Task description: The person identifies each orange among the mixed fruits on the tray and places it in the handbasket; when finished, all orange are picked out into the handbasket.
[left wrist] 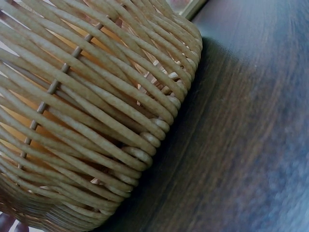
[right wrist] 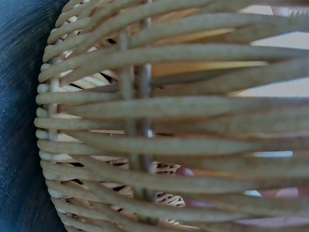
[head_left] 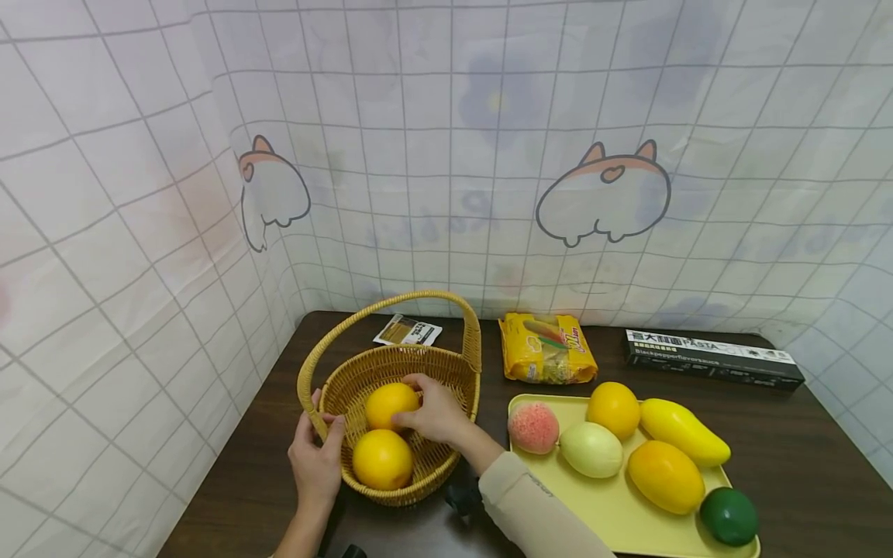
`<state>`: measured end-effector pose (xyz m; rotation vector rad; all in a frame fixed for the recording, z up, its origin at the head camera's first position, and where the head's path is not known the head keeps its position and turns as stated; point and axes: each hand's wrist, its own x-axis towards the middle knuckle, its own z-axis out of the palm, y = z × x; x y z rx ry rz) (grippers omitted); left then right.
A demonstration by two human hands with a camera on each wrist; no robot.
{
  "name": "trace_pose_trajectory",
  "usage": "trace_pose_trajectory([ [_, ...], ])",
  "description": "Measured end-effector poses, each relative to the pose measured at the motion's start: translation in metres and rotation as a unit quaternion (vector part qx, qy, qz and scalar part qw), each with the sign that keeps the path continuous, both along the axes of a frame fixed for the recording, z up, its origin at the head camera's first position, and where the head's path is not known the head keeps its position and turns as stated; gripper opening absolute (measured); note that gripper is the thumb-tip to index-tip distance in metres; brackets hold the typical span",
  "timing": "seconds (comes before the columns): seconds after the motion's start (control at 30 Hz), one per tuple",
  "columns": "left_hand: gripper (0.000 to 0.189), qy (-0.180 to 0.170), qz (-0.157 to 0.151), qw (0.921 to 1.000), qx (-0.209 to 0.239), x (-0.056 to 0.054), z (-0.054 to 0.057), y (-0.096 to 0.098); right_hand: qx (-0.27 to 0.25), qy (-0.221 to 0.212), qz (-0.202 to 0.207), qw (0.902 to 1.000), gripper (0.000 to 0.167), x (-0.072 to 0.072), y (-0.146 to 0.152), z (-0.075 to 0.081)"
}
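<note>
A woven wicker basket with a tall arched handle stands on the dark table, and its slatted side fills both wrist views. On its left side my left hand grips the rim at the foot of the handle, thumb toward the inside. My right hand reaches in over the right rim and holds an orange between thumb and fingers. Nearer the front of the basket lies a second orange. Through the slats in the right wrist view, fingertips show in part.
To the right, a yellow tray carries a peach, a pale green fruit, an orange, two mango-like fruits and a dark green fruit. Behind stand a yellow food bag, a black pasta box and a small packet.
</note>
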<state>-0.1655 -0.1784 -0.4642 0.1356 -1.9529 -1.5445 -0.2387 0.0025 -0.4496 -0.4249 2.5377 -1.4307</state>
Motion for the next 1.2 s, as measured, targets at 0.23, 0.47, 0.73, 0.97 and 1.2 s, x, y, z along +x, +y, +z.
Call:
trace_pose_trajectory([
  [0.23, 0.012, -0.013, 0.009, 0.9999, -0.001, 0.001, 0.002, 0.001, 0.012, 0.032, 0.001, 0.9994, 0.061, 0.004, -0.001, 0.0],
  [0.47, 0.016, -0.028, 0.016, 0.9994, -0.012, 0.002, 0.003, 0.0, 0.047, 0.09, 0.015, 0.9948, 0.06, 0.017, 0.002, 0.007],
  [0.73, 0.011, -0.014, 0.005, 0.9999, -0.004, 0.002, 0.0, -0.001, -0.008, 0.124, 0.01, 0.9922, 0.053, 0.037, 0.022, 0.02],
  [0.97, 0.011, -0.015, 0.001, 0.9999, -0.002, 0.001, -0.001, -0.001, -0.098, 0.129, 0.017, 0.9866, 0.045, 0.052, 0.049, 0.021],
  [1.2, 0.011, -0.016, -0.005, 0.9999, -0.001, 0.001, -0.001, -0.001, -0.143, 0.112, -0.006, 0.9833, 0.042, 0.062, 0.074, 0.025],
])
